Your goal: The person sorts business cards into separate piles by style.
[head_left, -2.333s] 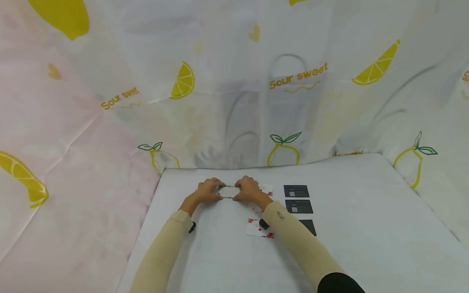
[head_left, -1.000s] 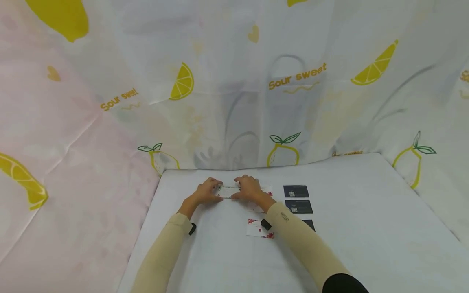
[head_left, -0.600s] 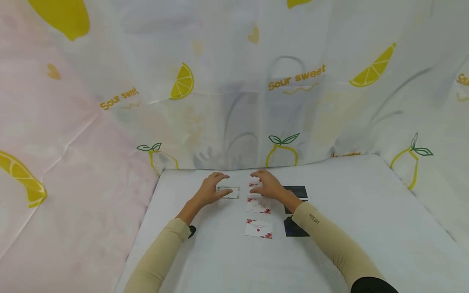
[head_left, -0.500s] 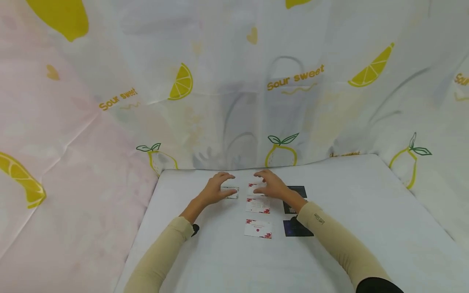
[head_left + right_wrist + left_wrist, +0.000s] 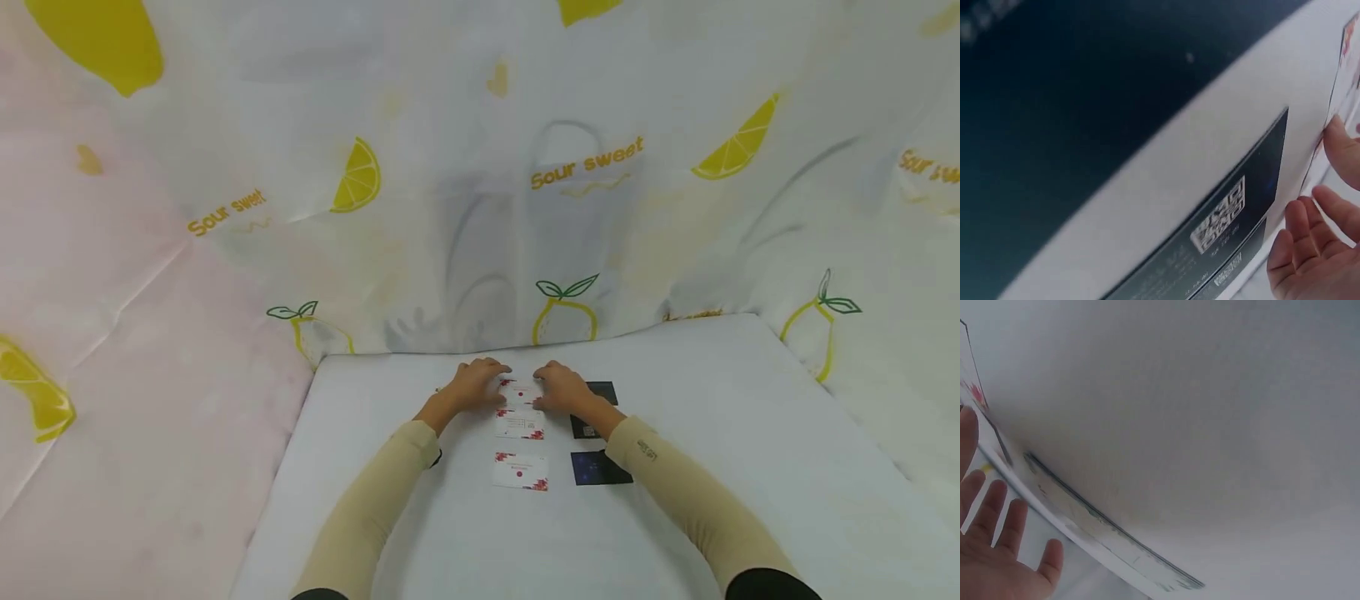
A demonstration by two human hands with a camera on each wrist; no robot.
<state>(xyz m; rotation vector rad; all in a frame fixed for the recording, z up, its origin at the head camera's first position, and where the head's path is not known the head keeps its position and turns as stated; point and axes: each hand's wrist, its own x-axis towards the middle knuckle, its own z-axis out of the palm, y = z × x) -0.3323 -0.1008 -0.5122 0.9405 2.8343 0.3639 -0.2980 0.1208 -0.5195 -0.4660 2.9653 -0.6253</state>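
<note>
A white card with red flower corners (image 5: 521, 392) lies at the far end of the middle column, between my two hands. My left hand (image 5: 472, 386) is at its left edge, thumb and fingers spread apart. At its right edge is my right hand (image 5: 564, 390); in the right wrist view the thumb (image 5: 1342, 153) meets the card's edge. Neither hand visibly grips it. Beside the left hand, a white card with a green leafy border (image 5: 1107, 522) lies flat in the left wrist view; the hand mostly hides it in the head view.
Two more red-flowered cards, a middle one (image 5: 520, 423) and a near one (image 5: 520, 472), lie in line below. On the right stand dark cards in a column: far (image 5: 603, 392), middle (image 5: 583, 428) and near (image 5: 600, 468). A lemon-print curtain (image 5: 420, 275) backs the white table (image 5: 465, 533).
Both hands have let go of the leafy-bordered card and moved right to the far red-flowered card. The left hand shifted further right in the last half second. The head view has turned slightly.
</note>
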